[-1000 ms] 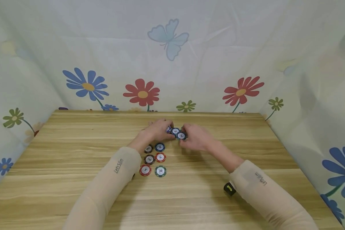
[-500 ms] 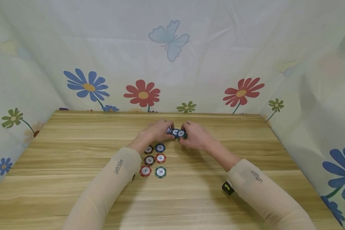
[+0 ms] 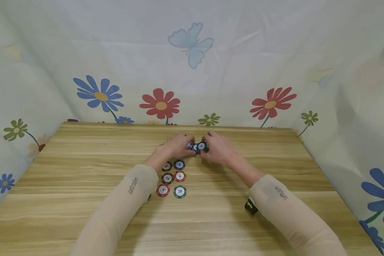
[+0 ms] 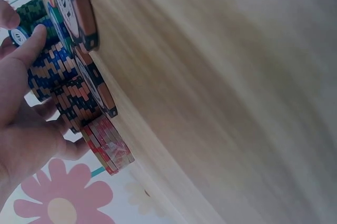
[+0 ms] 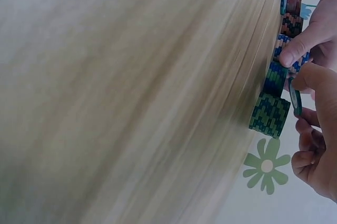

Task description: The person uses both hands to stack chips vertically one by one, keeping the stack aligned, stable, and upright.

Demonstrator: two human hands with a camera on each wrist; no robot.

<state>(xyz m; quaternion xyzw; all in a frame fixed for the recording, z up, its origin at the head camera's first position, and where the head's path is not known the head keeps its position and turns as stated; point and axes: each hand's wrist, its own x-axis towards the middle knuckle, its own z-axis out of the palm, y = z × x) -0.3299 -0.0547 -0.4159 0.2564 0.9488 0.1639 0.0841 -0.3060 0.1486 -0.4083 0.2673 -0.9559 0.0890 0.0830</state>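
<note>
My right hand (image 3: 219,147) pinches one dark chip (image 3: 202,146) by its edges; the right wrist view shows this chip (image 5: 295,97) held on edge above the stacks. My left hand (image 3: 176,146) is curled along a row of chip stacks, its thumb against their near side. In the left wrist view the row runs from a red stack (image 4: 108,145) through a black-and-orange stack (image 4: 76,103) and a blue stack (image 4: 52,68) to green ones. At the right end stands a green stack (image 5: 269,114), beside a blue-green stack (image 5: 275,78).
Loose chips lie flat nearer the front: two black, a blue chip (image 3: 179,164), two red, and a green 20 chip (image 3: 180,191). A small black object (image 3: 251,206) with a yellow-green mark sits by the right sleeve. A floral cloth stands behind the table (image 3: 211,224).
The chip in my right hand has risen slightly from lower, in front of the stacks, and my right hand has shifted a little toward the back. My left hand stays about where it was.
</note>
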